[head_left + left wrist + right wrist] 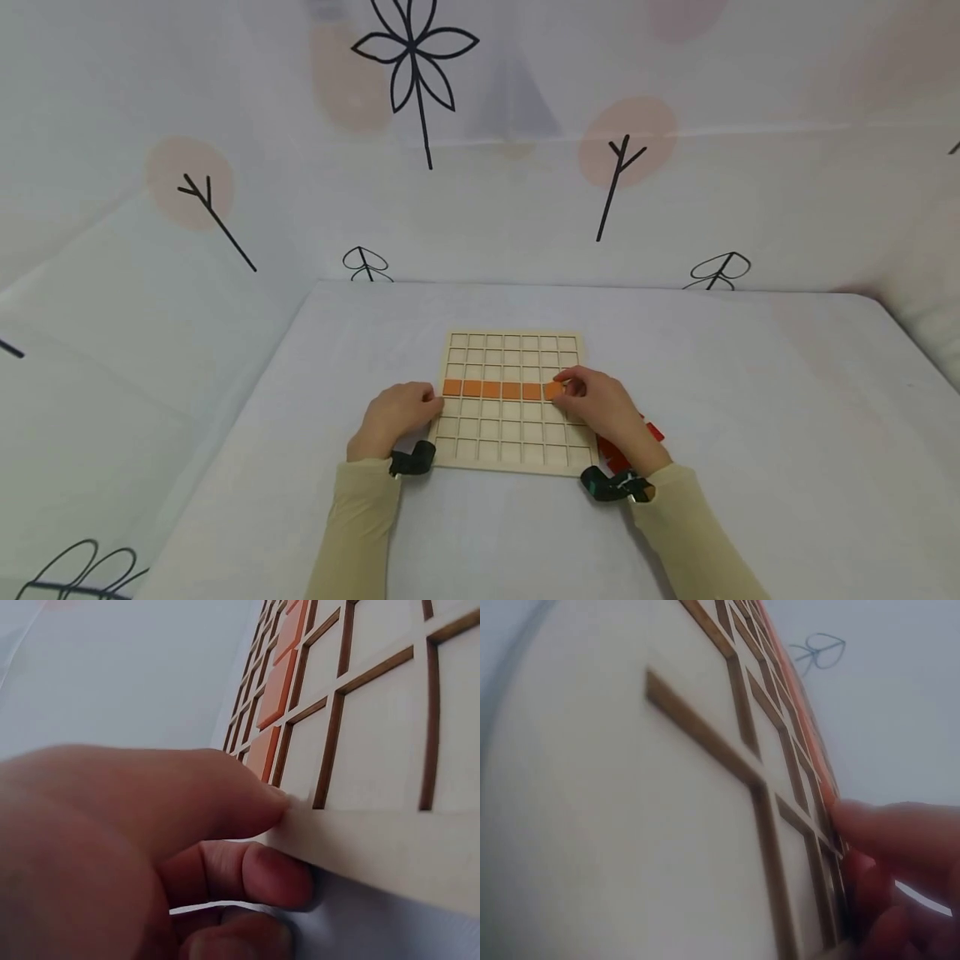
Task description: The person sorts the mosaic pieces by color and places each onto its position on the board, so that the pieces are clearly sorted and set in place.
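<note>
1. nearest the camera, two cream sleeves run forward over the white worktop [750, 400], each wrist wearing a dark strap; the person's hands sit at either side of a wooden grid board [513, 433].
2. the left hand [395, 417] rests at the board's left edge, level with the orange row. in the left wrist view its thumb lies on top of the rim and a curled finger [247, 874] tucks under it, so the fingers are bent round the edge and pinch it lightly.
3. the right hand [607, 408] lies over the board's right side, and its fingertips close on the last orange tile [553, 389] at the right end of the row. the fingers are curled in and nearly together on the tile; the right wrist view shows only blurred fingertips [900, 840] against the grid, so how firm the pinch is cannot be told.
4. the orange row [491, 388] runs left to right across the board's middle, its long axis crosswise to the person. the tile at the fingers lies at its right end, so the right hand is the nearer one.
5. just right of the board, partly hidden behind the right hand, red pieces [654, 431] lie on the worktop.
6. beyond the board its upper cells are unfilled, and a cloth backdrop printed with trees and a flower rises behind.
</note>
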`<state>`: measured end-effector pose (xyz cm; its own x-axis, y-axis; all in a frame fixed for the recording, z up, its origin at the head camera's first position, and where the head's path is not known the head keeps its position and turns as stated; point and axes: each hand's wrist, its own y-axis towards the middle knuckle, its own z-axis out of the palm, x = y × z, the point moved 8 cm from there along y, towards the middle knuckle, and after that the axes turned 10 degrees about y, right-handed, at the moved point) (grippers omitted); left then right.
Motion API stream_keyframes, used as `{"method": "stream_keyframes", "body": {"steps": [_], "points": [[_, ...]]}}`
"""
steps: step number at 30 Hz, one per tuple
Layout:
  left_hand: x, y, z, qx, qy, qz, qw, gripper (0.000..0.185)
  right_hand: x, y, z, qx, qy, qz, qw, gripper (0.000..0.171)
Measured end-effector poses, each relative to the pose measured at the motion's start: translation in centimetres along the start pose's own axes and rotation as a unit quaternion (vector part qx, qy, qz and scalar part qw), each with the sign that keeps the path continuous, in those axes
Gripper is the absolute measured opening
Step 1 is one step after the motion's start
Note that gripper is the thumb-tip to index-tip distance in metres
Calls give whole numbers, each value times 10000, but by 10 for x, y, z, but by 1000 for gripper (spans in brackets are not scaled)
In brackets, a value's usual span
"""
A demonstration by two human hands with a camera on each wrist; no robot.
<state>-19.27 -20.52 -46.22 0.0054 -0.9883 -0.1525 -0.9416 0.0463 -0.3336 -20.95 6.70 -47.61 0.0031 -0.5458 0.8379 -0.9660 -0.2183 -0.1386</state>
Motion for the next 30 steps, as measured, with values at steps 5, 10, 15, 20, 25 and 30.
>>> {"method": "stream_keyframes", "body": {"steps": [5, 10, 15, 20, 25, 30], "points": [[2, 0, 0, 7, -65, -32, 10000, 25, 1, 1, 2, -61, -129, 31, 9999, 30], [2, 1, 0, -25, -86, -39, 10000, 24, 0, 1, 3, -113, -245, 88, 9996, 30], [3, 2, 2, 10, -135, -100, 9999, 21, 1, 1, 4, -114, -321, 67, 9994, 30], [4, 3, 3, 61, -170, -152, 9997, 20, 1, 1, 5, -94, -355, 0, 9993, 30], [2, 3, 3, 48, -111, -123, 9999, 20, 1, -1, 5, -58, -364, 10, 9993, 30], [3, 2, 1, 1, -130, -128, 9998, 20, 2, -2, 5, 2, -337, -44, 9994, 31]]}}
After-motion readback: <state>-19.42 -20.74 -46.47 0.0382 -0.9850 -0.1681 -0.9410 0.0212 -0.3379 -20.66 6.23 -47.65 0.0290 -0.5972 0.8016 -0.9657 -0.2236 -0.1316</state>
